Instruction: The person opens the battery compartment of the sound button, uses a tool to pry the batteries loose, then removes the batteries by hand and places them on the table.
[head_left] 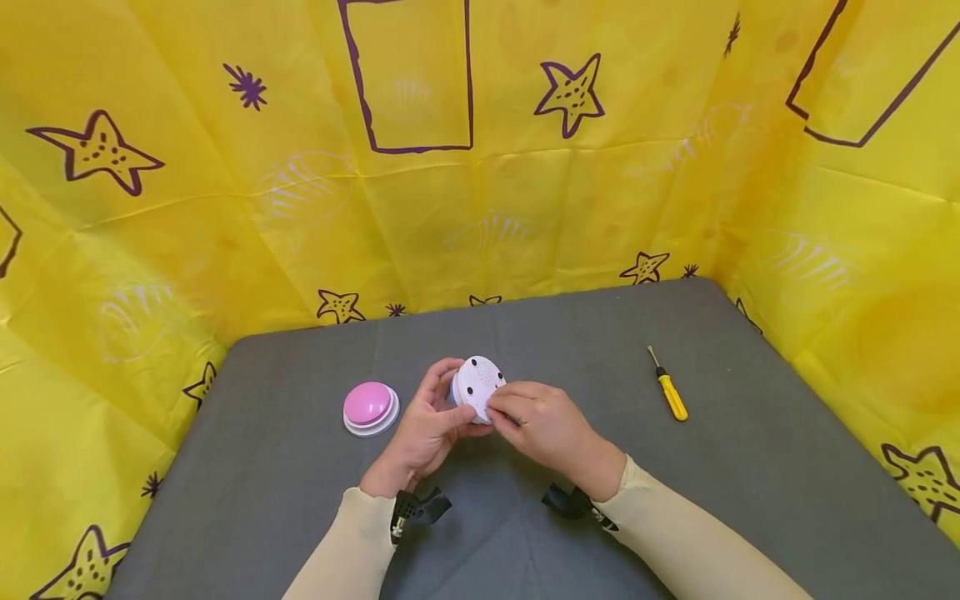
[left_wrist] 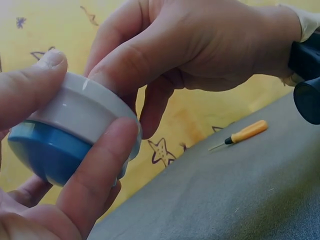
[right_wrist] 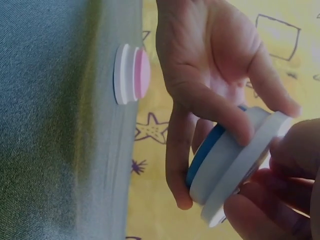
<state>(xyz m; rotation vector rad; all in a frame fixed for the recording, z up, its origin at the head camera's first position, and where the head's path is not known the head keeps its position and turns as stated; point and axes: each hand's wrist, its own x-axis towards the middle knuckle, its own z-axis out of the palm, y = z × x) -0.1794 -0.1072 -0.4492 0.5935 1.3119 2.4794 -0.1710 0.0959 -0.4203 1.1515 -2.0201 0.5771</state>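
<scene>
My left hand [head_left: 425, 425] grips a round push button with a white base [head_left: 480, 383] and a blue dome [left_wrist: 50, 150], holding it above the table. The base's flat underside is turned up toward the head view, showing dark round spots and a patch of small holes. My right hand [head_left: 551, 425] has its thumb and fingers bent together against the underside near the rim. Whether those fingertips pinch something small, I cannot tell. A second push button, with a pink dome [head_left: 367, 403] and white base, sits on the table left of my left hand.
A screwdriver [head_left: 669, 390] with a yellow handle lies on the grey table [head_left: 570, 333], to the right of my right hand. Yellow cloth [head_left: 420, 217] printed with starfish and fish surrounds the table at the back and sides. Each wrist carries a black camera mount [head_left: 567, 502].
</scene>
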